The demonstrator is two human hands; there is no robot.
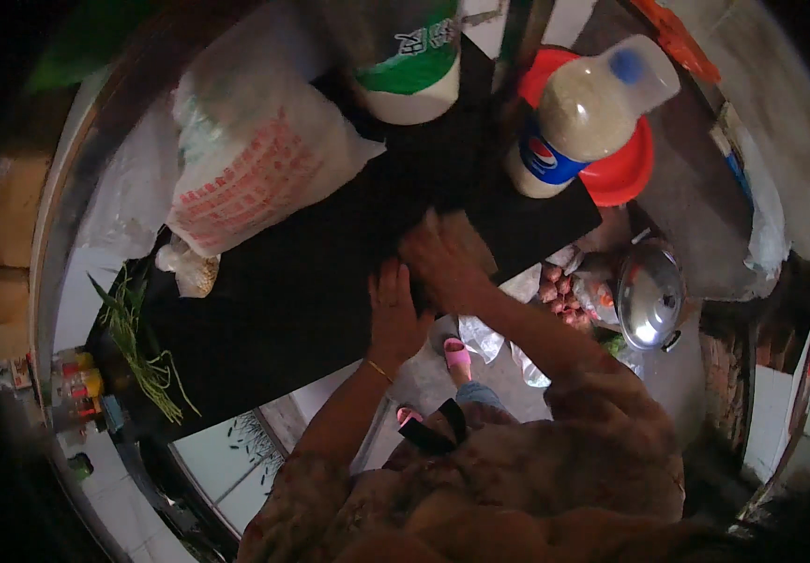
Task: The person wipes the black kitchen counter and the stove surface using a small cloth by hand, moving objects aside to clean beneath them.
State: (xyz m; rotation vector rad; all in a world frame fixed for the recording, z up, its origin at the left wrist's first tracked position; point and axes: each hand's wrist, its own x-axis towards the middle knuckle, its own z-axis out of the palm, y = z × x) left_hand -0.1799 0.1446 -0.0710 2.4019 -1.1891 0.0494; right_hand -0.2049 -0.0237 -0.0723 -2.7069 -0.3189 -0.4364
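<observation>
My right hand (443,264) is slightly blurred and presses on a flat greyish-brown piece (474,243), which looks like a folded cloth, on the black tabletop (285,331). Part of that piece is hidden under the palm and fingers. Just beside it, nearer the table's front edge, my left hand (394,313) rests palm down with its fingers extended and the thumb out to the side. Nothing shows in the left hand, and a thin yellow bracelet (380,371) circles its wrist.
A large white sack (250,162), a small knotted bag (197,271) and green stalks (141,352) lie leftward. At the back are a green-and-white container (412,77) and a grain-filled Pepsi bottle (573,112), with a red basin (623,172) behind. A lidded metal pot (651,295) stands right, near reddish bulbs (559,292).
</observation>
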